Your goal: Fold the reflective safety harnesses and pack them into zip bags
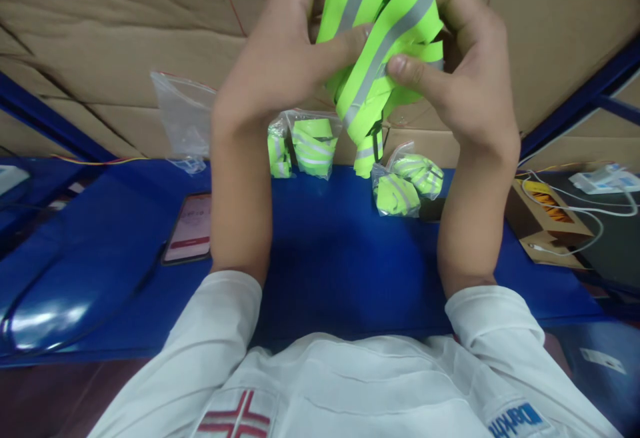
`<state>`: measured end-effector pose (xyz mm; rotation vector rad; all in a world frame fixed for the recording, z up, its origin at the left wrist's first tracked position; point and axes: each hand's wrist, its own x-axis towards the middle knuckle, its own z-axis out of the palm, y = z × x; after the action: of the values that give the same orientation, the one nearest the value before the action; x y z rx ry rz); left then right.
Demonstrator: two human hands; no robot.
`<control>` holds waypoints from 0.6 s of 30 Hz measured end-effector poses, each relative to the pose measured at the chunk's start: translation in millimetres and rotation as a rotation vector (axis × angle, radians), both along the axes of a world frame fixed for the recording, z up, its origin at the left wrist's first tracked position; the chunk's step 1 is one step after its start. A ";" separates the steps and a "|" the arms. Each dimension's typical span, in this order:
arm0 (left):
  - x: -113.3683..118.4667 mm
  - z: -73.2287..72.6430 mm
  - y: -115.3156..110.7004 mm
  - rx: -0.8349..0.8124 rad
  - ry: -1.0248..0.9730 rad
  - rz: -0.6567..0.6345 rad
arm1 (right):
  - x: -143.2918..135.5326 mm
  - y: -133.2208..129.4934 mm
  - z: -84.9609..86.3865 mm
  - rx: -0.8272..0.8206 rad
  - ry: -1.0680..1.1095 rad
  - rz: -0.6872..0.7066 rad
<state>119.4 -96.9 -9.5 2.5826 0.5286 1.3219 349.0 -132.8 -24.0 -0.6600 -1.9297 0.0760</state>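
Two hands hold one folded bundle of neon-yellow reflective band [385, 38] up above the far edge of the blue tabletop [340, 258]. The left hand [280, 58] pinches it with thumb across the front; the right hand [465, 71] clasps its other side, thumb pressed on a grey stripe. Beneath them, along the far edge, sit small plastic bags of the same band [313, 145], and an empty bag [185, 118] further left. A phone [193, 228] lies near the left forearm. A cardboard box [545, 221] stands at the right edge.

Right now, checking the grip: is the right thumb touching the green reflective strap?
Touching. The head view shows the right hand with its thumb pressed onto the green reflective strap, no gap visible.
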 end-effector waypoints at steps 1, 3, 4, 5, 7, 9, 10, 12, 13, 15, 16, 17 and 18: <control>0.2 0.7 -1.1 -0.007 0.004 0.005 | 0.4 1.0 -0.2 0.010 0.003 0.014; 0.3 2.4 -3.6 -0.004 0.031 0.026 | 0.8 1.5 0.0 -0.006 -0.006 0.006; 0.2 3.1 -4.7 0.010 0.039 0.039 | 0.9 1.0 0.3 -0.011 -0.009 -0.003; 0.1 3.6 -5.5 0.019 0.045 0.046 | 0.8 0.1 0.7 -0.007 -0.012 -0.007; -0.1 3.7 -6.1 -0.001 0.037 0.017 | 0.4 -2.8 1.6 0.003 -0.023 -0.017; -0.4 3.0 -5.6 -0.045 0.019 -0.063 | -0.6 -7.2 2.7 0.007 -0.032 -0.042; -0.5 2.6 -5.1 -0.065 0.014 -0.101 | -1.3 -9.8 3.3 -0.008 -0.040 -0.076; -0.3 1.9 -3.7 -0.084 0.002 -0.127 | -3.0 -15.0 4.5 -0.058 -0.060 -0.178; -0.1 1.7 -2.8 -0.077 -0.009 -0.116 | -4.0 -17.1 5.0 -0.077 -0.070 -0.225; 0.6 1.8 -0.7 -0.038 -0.030 -0.068 | -5.6 -20.0 5.5 -0.098 -0.083 -0.278; 1.0 1.9 0.6 -0.014 -0.036 -0.041 | -6.1 -20.5 5.5 -0.098 -0.087 -0.284; 1.3 2.1 2.0 0.009 -0.043 -0.023 | -6.3 -20.6 5.4 -0.092 -0.089 -0.279; 1.6 2.2 3.2 0.029 -0.059 -0.016 | -6.3 -20.2 5.2 -0.082 -0.088 -0.272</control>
<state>121.0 -93.7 -7.2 2.5564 0.4817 1.4053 342.7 -153.0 -18.7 -0.9892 -1.9100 -0.0451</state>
